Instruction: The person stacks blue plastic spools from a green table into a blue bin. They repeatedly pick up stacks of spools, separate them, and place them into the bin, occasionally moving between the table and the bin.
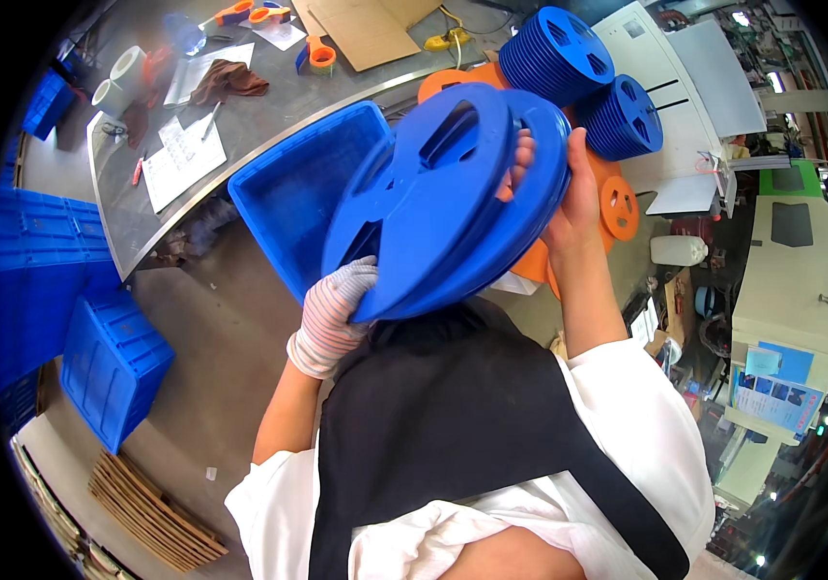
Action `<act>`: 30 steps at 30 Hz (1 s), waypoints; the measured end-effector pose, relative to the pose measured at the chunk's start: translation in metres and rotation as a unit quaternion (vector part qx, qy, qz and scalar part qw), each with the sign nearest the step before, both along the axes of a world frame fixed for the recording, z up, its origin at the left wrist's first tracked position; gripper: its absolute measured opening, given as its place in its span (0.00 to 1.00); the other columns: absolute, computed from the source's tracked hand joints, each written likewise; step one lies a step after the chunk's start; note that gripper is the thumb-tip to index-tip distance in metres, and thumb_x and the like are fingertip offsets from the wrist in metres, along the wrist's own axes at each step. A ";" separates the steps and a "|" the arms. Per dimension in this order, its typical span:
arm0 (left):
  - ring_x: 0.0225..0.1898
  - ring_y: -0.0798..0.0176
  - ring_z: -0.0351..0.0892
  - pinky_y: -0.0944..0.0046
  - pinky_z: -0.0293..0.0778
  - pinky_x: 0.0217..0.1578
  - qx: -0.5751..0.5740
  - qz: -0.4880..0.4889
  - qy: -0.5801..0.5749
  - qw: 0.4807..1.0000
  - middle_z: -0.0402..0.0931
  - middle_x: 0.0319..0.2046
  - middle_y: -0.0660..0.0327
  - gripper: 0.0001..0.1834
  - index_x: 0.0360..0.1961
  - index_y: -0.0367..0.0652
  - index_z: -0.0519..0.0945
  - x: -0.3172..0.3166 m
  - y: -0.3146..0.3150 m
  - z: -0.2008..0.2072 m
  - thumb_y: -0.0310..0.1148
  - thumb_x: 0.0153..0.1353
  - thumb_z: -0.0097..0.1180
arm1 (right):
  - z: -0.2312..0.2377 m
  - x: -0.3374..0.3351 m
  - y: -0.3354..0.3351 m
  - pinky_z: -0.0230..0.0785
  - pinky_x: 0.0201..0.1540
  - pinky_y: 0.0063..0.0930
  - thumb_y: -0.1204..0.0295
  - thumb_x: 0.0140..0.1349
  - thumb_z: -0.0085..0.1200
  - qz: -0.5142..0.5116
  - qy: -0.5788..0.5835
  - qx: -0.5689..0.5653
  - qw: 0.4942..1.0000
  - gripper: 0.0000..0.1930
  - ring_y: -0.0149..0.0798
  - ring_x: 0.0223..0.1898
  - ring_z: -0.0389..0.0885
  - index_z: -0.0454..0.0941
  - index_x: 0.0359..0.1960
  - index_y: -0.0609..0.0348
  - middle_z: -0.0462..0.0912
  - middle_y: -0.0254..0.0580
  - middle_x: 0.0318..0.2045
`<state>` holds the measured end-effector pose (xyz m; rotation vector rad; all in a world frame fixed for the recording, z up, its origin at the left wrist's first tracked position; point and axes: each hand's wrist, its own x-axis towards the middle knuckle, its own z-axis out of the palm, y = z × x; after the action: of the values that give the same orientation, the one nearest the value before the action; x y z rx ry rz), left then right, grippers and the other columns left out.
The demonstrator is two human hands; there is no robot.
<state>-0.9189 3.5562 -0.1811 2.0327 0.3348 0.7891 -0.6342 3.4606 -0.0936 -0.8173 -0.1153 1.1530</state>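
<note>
In front of my chest I hold two or more large blue plastic reels (443,208), tilted and overlapping like a fanned stack. They have wide cut-outs in their faces. My left hand (334,314), in a striped knit glove, is closed on the lower left edge near a cut-out of the front disc. On the upper right, my bare right hand (573,198) grips the rear blue disc (544,116), its fingertips showing between the two discs and its thumb along the outer rim. Part of the rear disc is hidden by the front one. Behind them lies an open blue crate (284,179).
Stacks of blue reels (554,58) stand at the far right, with orange reels (619,208) beside and below. A metal table (269,121) holds papers, a brown cloth (228,82), tape dispensers (317,56) and cardboard. Blue crates (114,367) stand at left; a machine (791,280) is at right.
</note>
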 end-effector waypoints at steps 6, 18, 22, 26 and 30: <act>0.26 0.61 0.76 0.58 0.75 0.40 -0.626 0.076 -0.232 0.741 0.75 0.24 0.63 0.14 0.40 0.42 0.76 -0.028 0.004 -0.007 0.38 0.59 0.63 | -0.016 0.005 -0.012 0.71 0.32 0.30 0.47 0.68 0.43 0.030 -0.018 -0.073 0.997 0.29 0.34 0.27 0.75 0.72 0.47 0.67 0.75 0.38 0.27; 0.14 0.74 0.59 0.72 0.65 0.21 -0.712 -0.037 -0.504 0.488 0.64 0.17 0.70 0.13 0.46 0.35 0.78 -0.100 -0.003 -0.075 0.32 0.68 0.48 | -0.020 0.009 -0.065 0.52 0.18 0.17 0.48 0.67 0.47 -0.006 0.051 0.073 0.996 0.27 0.22 0.15 0.57 0.72 0.46 0.66 0.60 0.28 0.17; 0.16 0.73 0.61 0.70 0.66 0.24 -0.680 0.002 -0.472 0.561 0.66 0.19 0.69 0.10 0.45 0.40 0.75 -0.094 0.002 -0.052 0.28 0.64 0.55 | -0.021 0.011 -0.073 0.52 0.18 0.16 0.50 0.68 0.46 0.010 0.038 0.134 0.990 0.26 0.22 0.14 0.57 0.69 0.49 0.66 0.60 0.28 0.17; 0.32 0.63 0.77 0.59 0.74 0.47 -0.559 0.127 -0.291 0.766 0.78 0.33 0.61 0.17 0.46 0.44 0.73 -0.071 -0.004 -0.027 0.31 0.57 0.64 | -0.016 0.019 -0.079 0.54 0.19 0.17 0.49 0.67 0.46 0.016 0.113 0.188 0.975 0.27 0.22 0.14 0.58 0.70 0.49 0.65 0.60 0.28 0.17; 0.49 0.52 0.77 0.51 0.71 0.55 -0.385 0.157 -0.186 0.890 0.78 0.45 0.52 0.21 0.49 0.41 0.72 -0.048 -0.018 -0.055 0.27 0.54 0.62 | -0.013 0.010 -0.070 0.56 0.20 0.18 0.49 0.67 0.47 0.013 0.223 0.241 0.945 0.28 0.22 0.15 0.61 0.69 0.48 0.67 0.61 0.28 0.17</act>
<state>-0.9665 3.5382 -0.2362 1.0682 0.6453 1.0185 -0.6241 3.3902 -0.1062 -0.1134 -0.0284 1.2397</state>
